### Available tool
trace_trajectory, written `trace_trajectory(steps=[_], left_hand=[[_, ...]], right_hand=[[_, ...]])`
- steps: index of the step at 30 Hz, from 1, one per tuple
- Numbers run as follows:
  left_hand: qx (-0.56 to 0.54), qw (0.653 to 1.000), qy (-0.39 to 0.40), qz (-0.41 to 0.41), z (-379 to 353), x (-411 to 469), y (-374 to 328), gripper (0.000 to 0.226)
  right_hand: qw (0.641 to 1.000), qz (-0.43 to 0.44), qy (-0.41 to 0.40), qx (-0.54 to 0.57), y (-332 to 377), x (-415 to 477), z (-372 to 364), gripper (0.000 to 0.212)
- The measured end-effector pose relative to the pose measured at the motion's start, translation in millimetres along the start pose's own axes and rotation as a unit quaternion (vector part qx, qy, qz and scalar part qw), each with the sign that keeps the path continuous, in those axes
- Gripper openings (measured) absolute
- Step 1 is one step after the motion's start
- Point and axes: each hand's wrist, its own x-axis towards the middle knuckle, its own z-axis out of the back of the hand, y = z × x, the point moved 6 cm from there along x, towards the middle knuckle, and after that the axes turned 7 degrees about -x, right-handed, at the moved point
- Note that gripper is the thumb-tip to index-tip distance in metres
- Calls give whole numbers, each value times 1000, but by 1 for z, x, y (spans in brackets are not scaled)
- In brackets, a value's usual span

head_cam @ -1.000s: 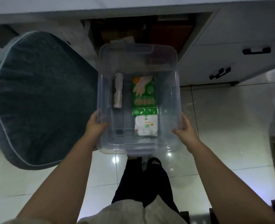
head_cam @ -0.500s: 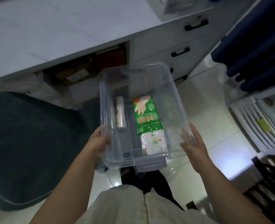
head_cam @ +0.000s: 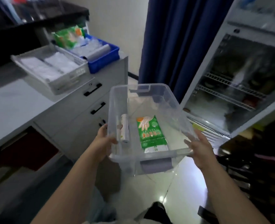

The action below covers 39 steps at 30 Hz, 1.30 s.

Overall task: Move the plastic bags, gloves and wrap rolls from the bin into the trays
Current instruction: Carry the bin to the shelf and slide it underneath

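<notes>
We hold one clear plastic bin [head_cam: 147, 101] in the air above the tiled floor, between our two hands. Our left hand [head_cam: 103, 141] grips the bin's 9 o'clock wall, fingers curled over the rim, thumb inside. Our right hand [head_cam: 199, 150] lies flat against the 3 o'clock wall, fingers together and straight, clasping nothing.

Contents of the bin, three items counted:
- one wrap roll [head_cam: 124, 129], lying flat against the 9 o'clock wall;
- one green glove packet [head_cam: 150, 131], at centre;
- one white packet [head_cam: 156, 149], at 6 o'clock, partly under the green one.

At 10 o'clock on the white counter [head_cam: 12, 104] stand two trays: one grey tray [head_cam: 52, 83] with white folded bags, one blue tray [head_cam: 104, 59] with rolls and a green packet. At 2 o'clock stands one glass-door refrigerator [head_cam: 240, 81].
</notes>
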Motion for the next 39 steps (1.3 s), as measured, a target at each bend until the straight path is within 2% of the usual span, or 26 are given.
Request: trace_trajectory(steps=[4, 7, 11, 13, 16, 19, 22, 27, 31, 35, 39], left_hand=[[19, 998, 0, -52, -80, 44, -48, 84], [4, 997, 13, -73, -131, 73, -89, 79], [-13, 996, 54, -75, -182, 116, -149, 94], [-16, 995, 53, -77, -196, 149, -183, 96], [14, 993, 59, -99, -208, 205, -236, 94], [33, 988, 56, -141, -210, 267, -286, 83], [7, 986, 31, -162, -207, 336, -330, 76], [-21, 983, 18, -183, -207, 446, -400, 80], [-26, 983, 20, -181, -212, 524, -446, 84], [-41, 983, 35, -178, -214, 599, -477, 90], [-49, 981, 5, -190, -202, 680, -501, 90]], right_hand=[[997, 65, 47, 15, 80, 51, 34, 58], [991, 106, 84, 18, 143, 98, 48, 58], [987, 135, 71, 39, 223, 161, 34, 48], [988, 135, 68, 40, 254, 196, 18, 53], [988, 134, 77, 20, 292, 251, -12, 57], [986, 143, 90, -1, 322, 309, -52, 47], [984, 158, 87, 1, 354, 368, -93, 55], [979, 176, 102, 20, 416, 467, -163, 55], [982, 149, 115, 15, 450, 548, -210, 59], [983, 128, 131, 16, 474, 625, -257, 64], [979, 122, 164, -11, 505, 714, -321, 65]])
